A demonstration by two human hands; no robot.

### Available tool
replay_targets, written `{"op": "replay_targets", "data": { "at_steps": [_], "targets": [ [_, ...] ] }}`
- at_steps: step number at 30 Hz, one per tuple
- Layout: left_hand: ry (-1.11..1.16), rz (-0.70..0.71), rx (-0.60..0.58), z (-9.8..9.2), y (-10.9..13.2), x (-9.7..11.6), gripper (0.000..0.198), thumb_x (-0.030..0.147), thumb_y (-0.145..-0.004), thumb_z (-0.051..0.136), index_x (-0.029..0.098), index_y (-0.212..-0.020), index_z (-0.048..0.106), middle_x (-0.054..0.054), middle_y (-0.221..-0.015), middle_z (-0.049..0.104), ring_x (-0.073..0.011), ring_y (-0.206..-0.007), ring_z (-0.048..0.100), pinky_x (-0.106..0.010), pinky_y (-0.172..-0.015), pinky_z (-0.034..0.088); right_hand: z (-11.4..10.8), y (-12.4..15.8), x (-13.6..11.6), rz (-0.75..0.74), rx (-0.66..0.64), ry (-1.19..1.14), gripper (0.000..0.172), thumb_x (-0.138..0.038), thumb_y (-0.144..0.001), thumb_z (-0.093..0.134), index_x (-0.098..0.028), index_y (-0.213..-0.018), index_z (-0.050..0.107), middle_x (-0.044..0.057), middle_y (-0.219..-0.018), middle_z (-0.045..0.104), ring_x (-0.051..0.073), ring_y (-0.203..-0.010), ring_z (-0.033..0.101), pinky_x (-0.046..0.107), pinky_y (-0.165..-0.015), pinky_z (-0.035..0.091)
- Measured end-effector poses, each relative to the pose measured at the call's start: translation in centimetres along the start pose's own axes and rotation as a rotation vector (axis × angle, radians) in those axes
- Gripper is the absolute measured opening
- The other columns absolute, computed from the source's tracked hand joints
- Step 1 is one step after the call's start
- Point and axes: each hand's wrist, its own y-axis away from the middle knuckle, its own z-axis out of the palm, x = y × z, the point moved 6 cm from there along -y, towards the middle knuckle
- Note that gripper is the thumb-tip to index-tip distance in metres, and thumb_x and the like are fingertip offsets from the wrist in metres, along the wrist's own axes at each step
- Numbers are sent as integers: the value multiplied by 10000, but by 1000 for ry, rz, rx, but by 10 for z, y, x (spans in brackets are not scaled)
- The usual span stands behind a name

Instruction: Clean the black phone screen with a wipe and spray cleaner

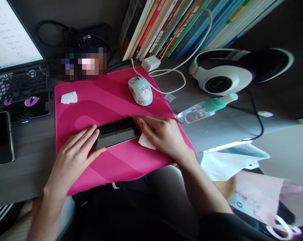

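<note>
A black smartphone [117,133] lies screen up, slightly tilted in direction, over a pink desk mat [103,95]. My left hand [74,152] grips its left end, fingertips at the upper corner and thumb along the lower edge. At the opposite end, my right hand [163,135] holds the phone's right edge with thumb and fingers; part of that grip is hidden. A white piece of tissue [146,142] lies partly beneath my right hand. Another crumpled white tissue [69,97] rests near the mat's upper left corner.
A patterned mouse [140,91] sits on the mat. To the right are a spray bottle [206,107], white headphones [219,77] and a charger [150,63] with cable. Books [163,26] stand behind. On the left are a laptop [18,90] and a second phone [0,139].
</note>
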Motion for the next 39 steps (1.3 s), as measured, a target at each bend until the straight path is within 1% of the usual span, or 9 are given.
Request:
{"op": "replay_targets", "data": {
  "at_steps": [7,11,19,22,31,33,35,37,39],
  "targets": [
    [26,-4,3,0,1,-2,498,345,-1033,687,101,-1461,610,-171,-1491,681,-297,-1337,700,-469,-1154,587,1,0,1,0,-18,8,377,-345,-1106,473,-200,-1121,820,69,-823,828,170,-587,685,286,-549,375],
    [21,-3,10,0,1,-2,492,341,-1028,694,99,-1450,619,-168,-1485,686,-296,-1336,702,-465,-1145,595,2,-1,-1,-14,-21,19,397,-365,-1109,461,-198,-1064,818,76,-816,821,186,-614,705,293,-550,380],
    [6,-3,38,1,1,1,482,348,-1035,682,66,-1423,629,-192,-1451,703,-312,-1300,724,-491,-1101,624,2,-1,-2,-12,-15,18,392,-364,-1100,472,-188,-1119,821,64,-763,797,176,-558,661,291,-537,366],
    [15,-16,49,1,3,1,477,353,-1035,686,81,-1422,627,-188,-1444,708,-312,-1295,727,-498,-1094,630,3,0,-2,-9,-21,20,416,-380,-1104,466,-177,-1081,829,64,-747,788,172,-551,655,291,-539,359],
    [100,-94,19,2,4,-2,479,375,-1037,673,126,-1440,606,-158,-1480,692,-282,-1347,696,-491,-1114,628,8,2,2,-42,-28,-9,434,-402,-1100,467,-155,-1107,823,73,-758,792,192,-550,673,299,-513,375],
    [118,-110,10,2,5,-3,487,376,-1033,677,138,-1450,596,-153,-1491,685,-277,-1361,684,-490,-1128,619,7,2,3,-16,-26,-9,417,-387,-1087,473,-152,-1207,797,64,-756,785,198,-549,668,307,-516,389],
    [140,-133,0,3,6,-4,495,384,-1026,686,158,-1455,588,-142,-1504,677,-273,-1372,672,-490,-1141,608,4,1,3,-5,10,-19,442,-302,-1054,456,-161,-1388,709,55,-804,786,210,-602,688,315,-552,441],
    [168,-160,-13,3,5,-5,501,398,-1022,691,179,-1457,577,-130,-1507,670,-272,-1376,660,-495,-1151,594,-1,1,0,-49,76,-52,566,-204,-985,447,-188,-1535,581,70,-977,798,236,-761,735,335,-647,523],
    [199,-188,-39,4,4,-6,497,413,-1028,682,195,-1457,560,-124,-1500,662,-274,-1370,652,-503,-1151,584,-6,1,-6,-135,140,-63,643,-152,-940,476,-210,-1579,518,94,-1136,769,253,-905,739,361,-737,571]
  ]
}}
